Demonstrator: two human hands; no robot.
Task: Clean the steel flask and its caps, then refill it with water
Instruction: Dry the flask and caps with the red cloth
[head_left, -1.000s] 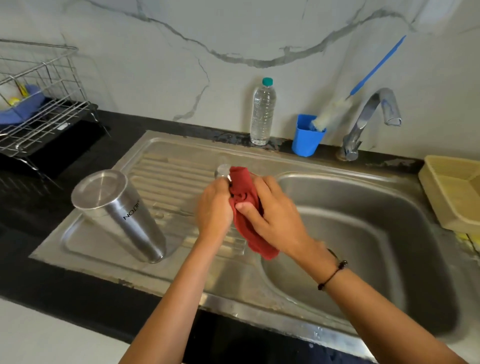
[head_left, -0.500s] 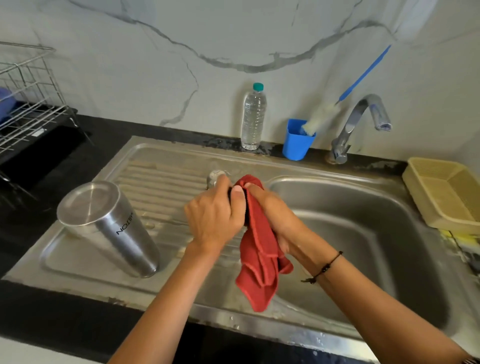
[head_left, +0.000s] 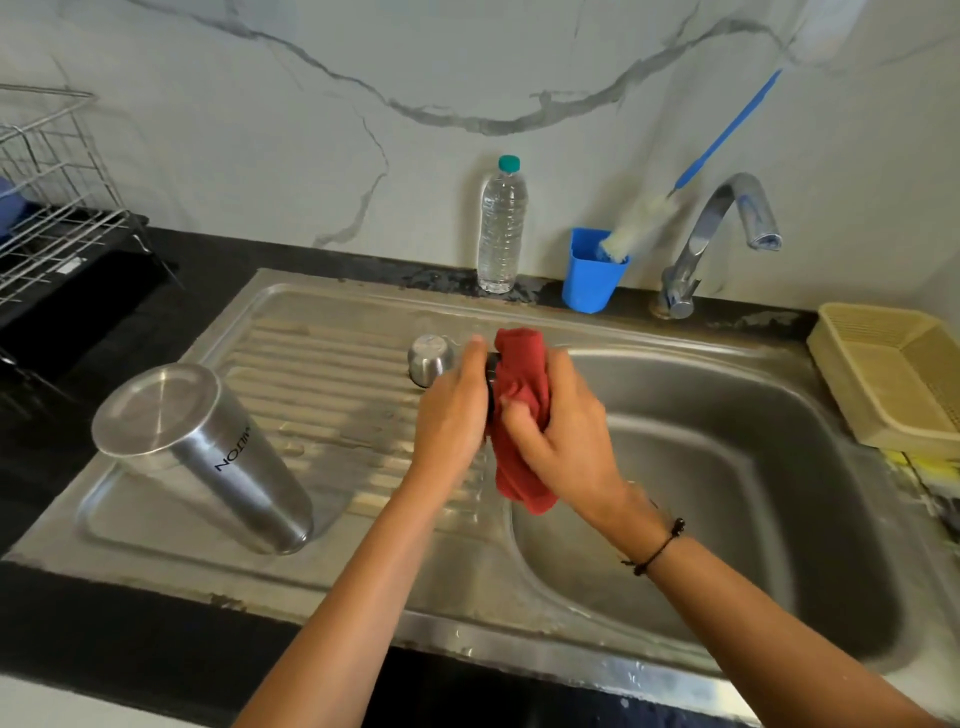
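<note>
Your left hand (head_left: 451, 415) is gripping a dark cap (head_left: 490, 370), mostly hidden; your right hand (head_left: 563, 434) is bunching the red cloth (head_left: 521, 415) against it. The steel flask (head_left: 200, 452) is standing inverted on the drainboard (head_left: 322, 358), a steel cap (head_left: 429, 358) just behind your hands.

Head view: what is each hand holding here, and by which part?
Left hand grips a small dark item, mostly hidden, by its edge. Right hand bunches the red cloth around it at mid-length; the tail hangs free.

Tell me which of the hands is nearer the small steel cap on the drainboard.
Left. The left hand sits right beside the steel cap, just below it. The right hand is farther right, gripping the red cloth.
</note>
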